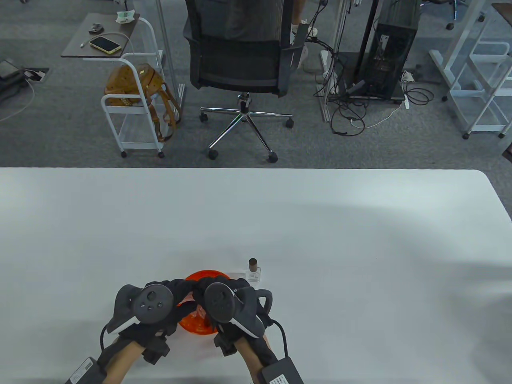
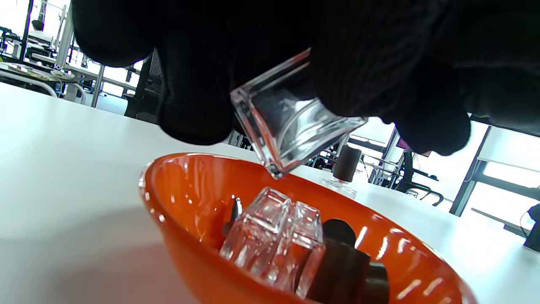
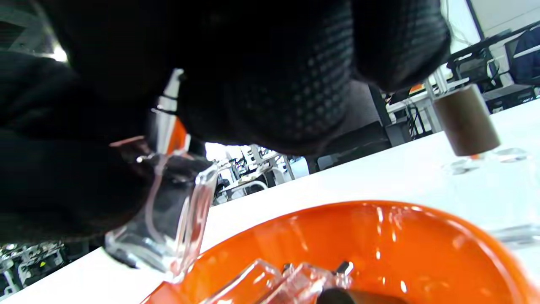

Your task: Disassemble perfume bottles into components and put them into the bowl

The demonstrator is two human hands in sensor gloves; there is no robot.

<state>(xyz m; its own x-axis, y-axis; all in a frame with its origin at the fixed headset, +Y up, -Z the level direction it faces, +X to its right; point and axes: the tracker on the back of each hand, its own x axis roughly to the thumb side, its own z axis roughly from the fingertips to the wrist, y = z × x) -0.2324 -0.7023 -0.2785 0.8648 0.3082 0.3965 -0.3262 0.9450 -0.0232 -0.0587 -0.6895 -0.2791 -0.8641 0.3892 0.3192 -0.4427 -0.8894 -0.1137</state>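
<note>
Progress: your orange bowl (image 1: pixel 200 326) near the bench's front edge already holds two clear glass bottle bodies (image 2: pixel 270 242) and dark brown caps (image 2: pixel 346 270), so at least two bottles look finished.
In hand: a third clear bottle (image 2: pixel 291 126) hangs tilted above the bowl, gripped between both hands; it is not yet in the bowl.
Its cap and sprayer: in the right wrist view a thin tube shows inside the held bottle, so I judge the sprayer is not out yet; whether the cap is on, your gloves hide.
Left to do: one more perfume bottle (image 1: pixel 253 271) with its brown cap on stands upright on the bench just beyond the bowl's far right rim, apart from it and untouched.
Left hand (image 1: pixel 150 306): your fingers (image 2: pixel 194 105) are curled round the body of the held bottle, over the bowl.
Right hand (image 1: pixel 226 304): it closes over the bottle's upper end, fingers (image 3: pixel 270 97) curled; exactly what they pinch there I cannot tell.
Next call: to my eye, the top must come free of the glass, then both pieces drop into the bowl.
Risk: the glass is smooth and tilted; a slip would likely land it on the bottles below.
</note>
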